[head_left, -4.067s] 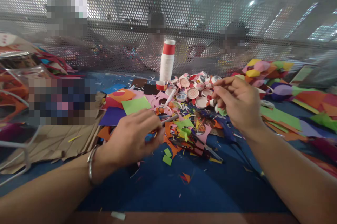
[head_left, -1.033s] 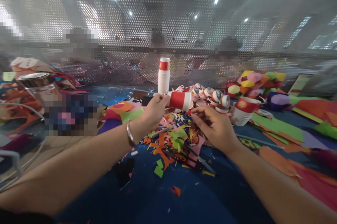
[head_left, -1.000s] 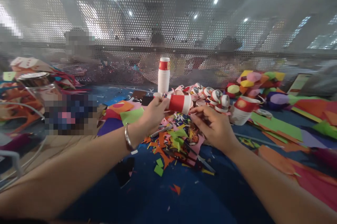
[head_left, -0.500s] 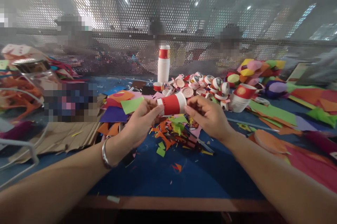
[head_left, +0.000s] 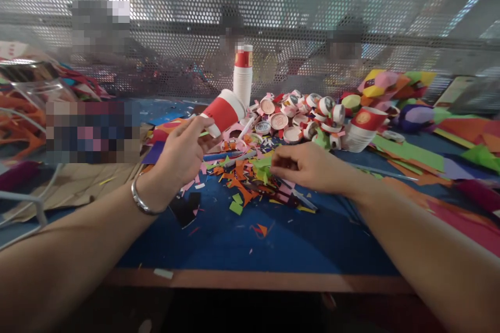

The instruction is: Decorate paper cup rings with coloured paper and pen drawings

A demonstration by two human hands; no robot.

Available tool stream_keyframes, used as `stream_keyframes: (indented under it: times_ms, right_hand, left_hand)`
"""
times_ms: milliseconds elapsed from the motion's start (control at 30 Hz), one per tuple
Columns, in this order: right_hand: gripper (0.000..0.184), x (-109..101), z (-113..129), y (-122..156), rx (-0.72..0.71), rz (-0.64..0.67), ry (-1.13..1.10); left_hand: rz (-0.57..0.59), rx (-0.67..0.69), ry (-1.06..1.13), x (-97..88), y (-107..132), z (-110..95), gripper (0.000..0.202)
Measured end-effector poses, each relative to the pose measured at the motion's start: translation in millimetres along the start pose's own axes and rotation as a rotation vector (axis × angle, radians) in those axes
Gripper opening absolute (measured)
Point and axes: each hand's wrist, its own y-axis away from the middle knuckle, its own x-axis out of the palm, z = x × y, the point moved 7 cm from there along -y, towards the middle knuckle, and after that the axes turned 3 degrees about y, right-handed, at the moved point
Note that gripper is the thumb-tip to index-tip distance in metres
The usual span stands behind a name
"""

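My left hand (head_left: 183, 150) grips a red and white paper cup (head_left: 224, 112) near its base; the cup is tilted, its wide mouth pointing up and right. Loosely curled, my right hand (head_left: 308, 166) hovers at the right side of a heap of colored paper scraps (head_left: 242, 179). A gap shows between its thumb and fingers, and I see nothing held there. Among the scraps lie a blue pen-like stick (head_left: 222, 156) and a grey blade-like tool (head_left: 303, 200), partly covered.
A tall stack of paper cups (head_left: 242, 80) stands behind, another stack (head_left: 363, 130) leans at right. Between them are piled cut cup bottoms (head_left: 278, 121). Colored paper sheets (head_left: 414, 158) lie right, cardboard (head_left: 86, 192) left. A perforated metal screen (head_left: 273, 15) closes the back.
My right hand has let go of the cup and lowered to the scraps. My left hand has raised the cup leftward and tilted its mouth upward. The view has shifted slightly down.
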Motion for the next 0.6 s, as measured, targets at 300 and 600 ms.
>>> stream_keyframes:
  times_ms: [300,600]
  right_hand:
    - [0.022,21.5,3.9,4.8,0.024,0.254,0.142]
    - [0.009,28.2,18.4,8.1,-0.037,0.294,0.239]
  left_hand:
    - [0.015,0.04,0.023,1.7,6.1,-7.7,0.01]
    - [0.024,-0.095,-0.012,5.0,11.0,10.1,0.007]
